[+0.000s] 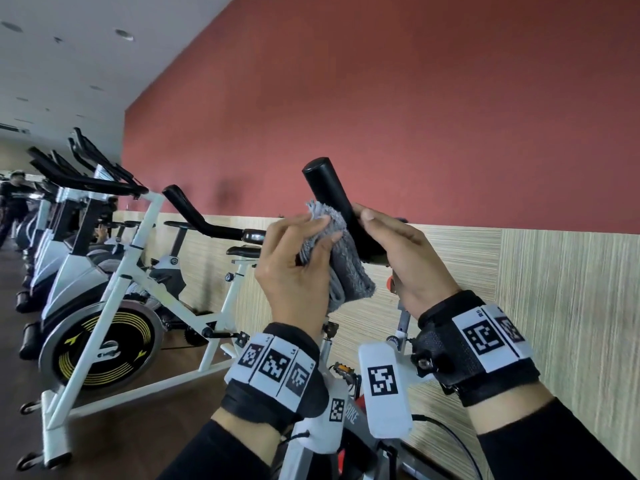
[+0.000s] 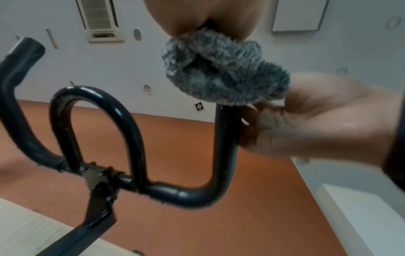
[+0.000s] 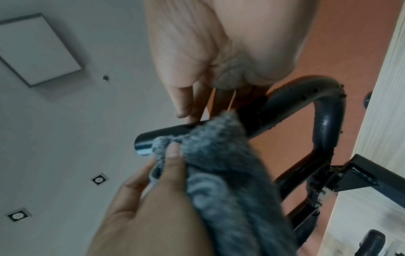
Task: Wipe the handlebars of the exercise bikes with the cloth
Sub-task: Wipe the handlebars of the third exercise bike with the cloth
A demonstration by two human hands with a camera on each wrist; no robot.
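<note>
A row of white exercise bikes stands on the dark wood floor at left, along a red wall with pale striped panelling. The left hand pinches the grey cloth against the upright black handlebar; the right hand curls round it.

Grey fluffy cloth, black handlebar, red wall
</note>
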